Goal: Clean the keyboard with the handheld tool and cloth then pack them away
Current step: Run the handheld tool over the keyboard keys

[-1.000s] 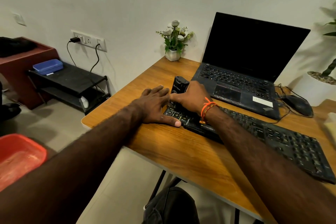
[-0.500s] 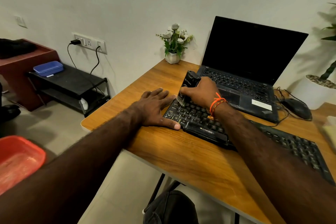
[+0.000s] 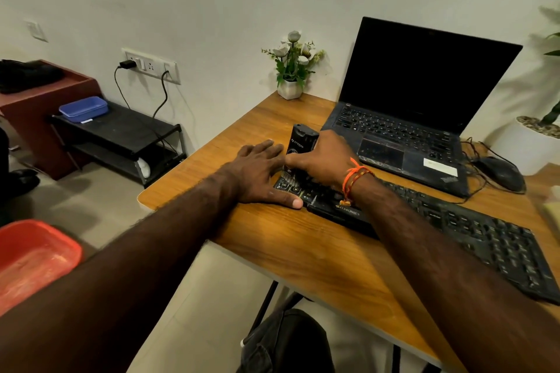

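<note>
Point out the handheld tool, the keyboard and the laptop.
handheld tool (image 3: pixel 299 142): head view, on its upper black body above the fingers.
keyboard (image 3: pixel 472 230): head view, on the keys right of the wrist.
laptop (image 3: pixel 424 76): head view, on the dark screen.

Wooden surface (image 3: pixel 303 239) carries a black keyboard (image 3: pixel 472 233) whose left end sits under the fingers (image 3: pixel 306 160) of the right hand. Left hand (image 3: pixel 260 172) lies flat on the surface, its thumb at the keyboard's left corner. Beyond the fingers: open laptop (image 3: pixel 403 142), small flower pot (image 3: pixel 290 88) at the back edge; black mouse (image 3: pixel 501 172) to their right.
</note>
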